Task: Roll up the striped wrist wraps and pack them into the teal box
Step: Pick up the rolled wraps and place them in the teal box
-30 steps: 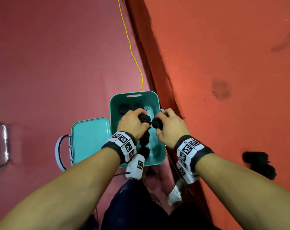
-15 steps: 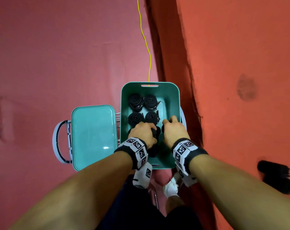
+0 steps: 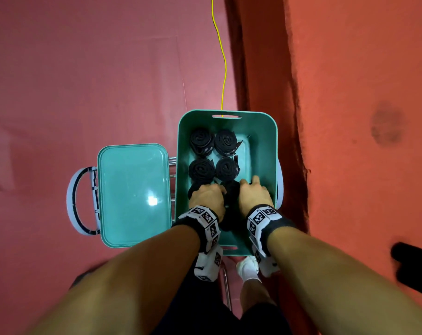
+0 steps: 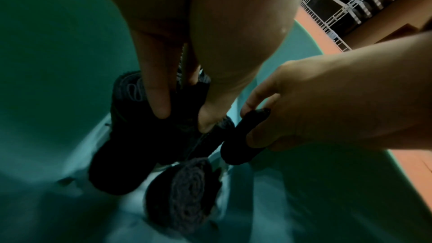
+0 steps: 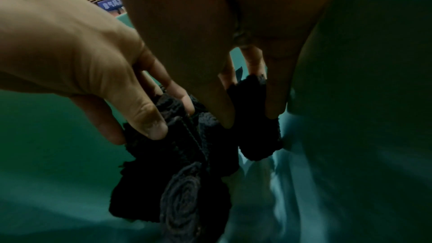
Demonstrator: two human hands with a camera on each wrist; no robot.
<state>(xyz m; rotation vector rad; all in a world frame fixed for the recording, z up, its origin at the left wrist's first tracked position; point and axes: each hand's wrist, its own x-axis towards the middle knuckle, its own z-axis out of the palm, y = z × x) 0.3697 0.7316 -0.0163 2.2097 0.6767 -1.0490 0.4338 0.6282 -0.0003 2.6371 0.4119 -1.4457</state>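
The teal box (image 3: 265, 146) stands open on the red floor. Several dark rolled wrist wraps (image 3: 201, 141) sit upright in pairs in its far half. Both hands are down in the near half. My left hand (image 3: 206, 198) pinches a dark roll (image 4: 131, 147) between thumb and fingers (image 4: 161, 106), low against the left wall. Beside it my right hand (image 3: 253, 193) grips a second dark roll (image 5: 257, 136), thumb on one side and fingers (image 5: 273, 106) on the other. Another roll with its spiral end up (image 4: 184, 197) lies just beyond them. The box bottom under the hands is hidden.
The box's lid (image 3: 132, 194) lies open flat to the left, its handle (image 3: 72, 199) outward. A yellow cord (image 3: 223, 68) runs away from the far rim. A dark seam (image 3: 265, 93) splits the floor. Black objects (image 3: 412, 267) lie at right; a white shoe (image 3: 247, 269) is below the box.
Both hands have gone from above the box's middle down into its near half, each still holding a dark roll. The far rolls are now uncovered.
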